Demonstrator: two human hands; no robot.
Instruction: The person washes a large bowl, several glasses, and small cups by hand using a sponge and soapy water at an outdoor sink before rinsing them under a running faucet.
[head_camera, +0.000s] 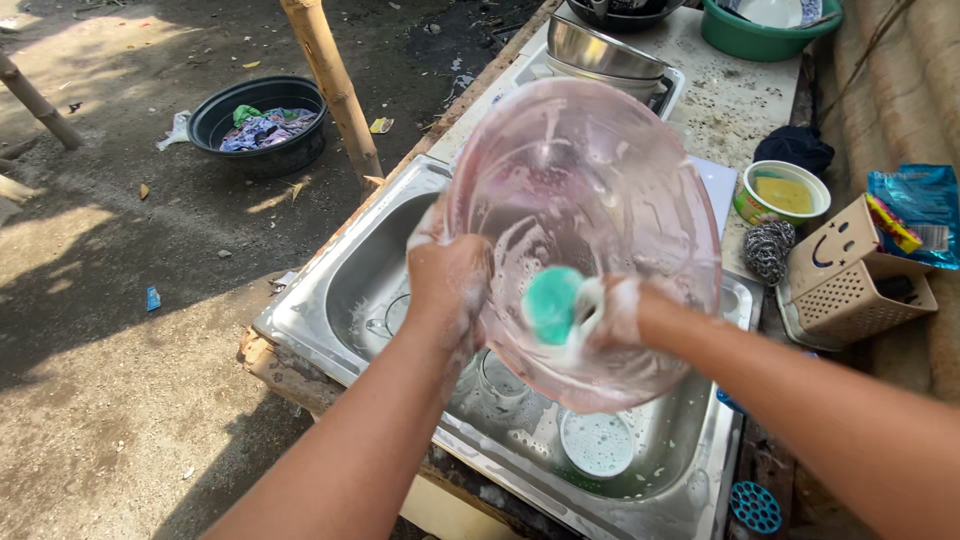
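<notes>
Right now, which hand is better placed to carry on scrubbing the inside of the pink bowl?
The right hand: it already holds the green sponge against the soapy inside of the pink bowl. The left hand grips the bowl's rim, holding it tilted above the sink.

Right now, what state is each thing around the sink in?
Left hand: soapy, gripping the bowl's rim.
Right hand: soapy, pressing the sponge inside the bowl.
Pink plastic bowl: tilted over the sink, streaked with suds.
Green sponge: lathered, against the bowl.
Steel sink: wet, holding foamy dishes.
Small round dish: in the sink, filled with foam.
Steel scourer: lying unused on the counter.
</notes>
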